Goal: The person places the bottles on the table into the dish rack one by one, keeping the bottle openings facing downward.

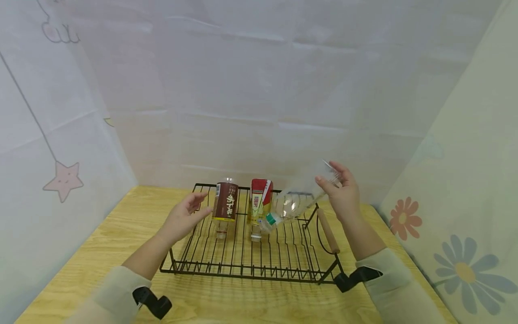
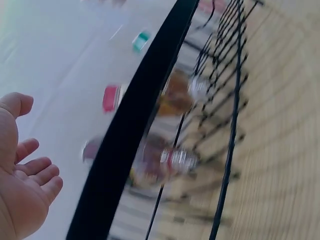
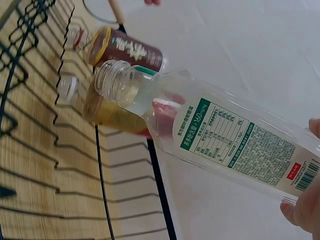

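Note:
In my right hand is a clear plastic bottle, gripped near its base. It is tilted with its uncapped neck pointing down and left over the black wire dish rack. A green band circles the neck, and a printed label covers its side. Two more bottles stand neck-down in the rack: one with a brown label and one with a red and yellow label. My left hand is beside the brown-labelled bottle, fingers loosely bent, holding nothing.
The rack stands on a wooden table and has a wooden side handle at its right. Pale printed cloth hangs behind the table and along both sides.

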`<state>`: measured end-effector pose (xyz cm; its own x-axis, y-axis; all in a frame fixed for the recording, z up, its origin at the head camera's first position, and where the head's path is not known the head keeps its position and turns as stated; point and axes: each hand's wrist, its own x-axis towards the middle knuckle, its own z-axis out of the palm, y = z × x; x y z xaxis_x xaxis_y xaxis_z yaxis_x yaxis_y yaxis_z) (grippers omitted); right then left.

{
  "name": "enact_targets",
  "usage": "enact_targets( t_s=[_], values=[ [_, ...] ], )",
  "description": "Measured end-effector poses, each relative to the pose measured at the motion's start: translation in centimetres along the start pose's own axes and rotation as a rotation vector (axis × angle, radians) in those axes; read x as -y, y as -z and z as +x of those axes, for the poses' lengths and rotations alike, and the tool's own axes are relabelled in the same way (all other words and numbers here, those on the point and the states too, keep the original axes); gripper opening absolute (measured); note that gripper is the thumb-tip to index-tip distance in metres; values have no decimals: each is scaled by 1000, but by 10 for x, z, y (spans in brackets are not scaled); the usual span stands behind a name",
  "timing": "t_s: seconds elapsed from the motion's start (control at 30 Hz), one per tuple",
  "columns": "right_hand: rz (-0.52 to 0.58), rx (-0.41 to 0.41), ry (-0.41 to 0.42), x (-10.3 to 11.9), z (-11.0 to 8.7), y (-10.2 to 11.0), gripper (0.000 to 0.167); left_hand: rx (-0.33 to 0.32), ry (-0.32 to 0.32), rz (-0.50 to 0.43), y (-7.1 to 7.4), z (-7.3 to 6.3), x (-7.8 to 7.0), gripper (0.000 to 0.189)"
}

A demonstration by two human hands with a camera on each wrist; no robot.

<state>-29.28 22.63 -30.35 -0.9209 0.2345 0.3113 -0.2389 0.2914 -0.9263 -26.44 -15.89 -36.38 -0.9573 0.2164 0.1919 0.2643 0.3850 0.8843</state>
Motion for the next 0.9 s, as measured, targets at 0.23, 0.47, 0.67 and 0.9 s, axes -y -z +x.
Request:
enact_targets(
  t_s=[0.23, 0.47, 0.67, 0.9],
  values=[
    [-178, 59, -11, -7, 17, 13, 69, -61, 113, 70, 28, -2, 22, 69],
    [-287, 139, 56, -3, 29, 20, 67, 40, 235, 76, 27, -2, 38, 79],
    [-411, 218, 101, -3, 38, 19, 64, 18, 260, 89, 22, 0, 45, 74],
    [-421, 325, 50, -8, 44, 14, 64, -18, 259, 69, 19, 1, 49, 70]
  ],
)
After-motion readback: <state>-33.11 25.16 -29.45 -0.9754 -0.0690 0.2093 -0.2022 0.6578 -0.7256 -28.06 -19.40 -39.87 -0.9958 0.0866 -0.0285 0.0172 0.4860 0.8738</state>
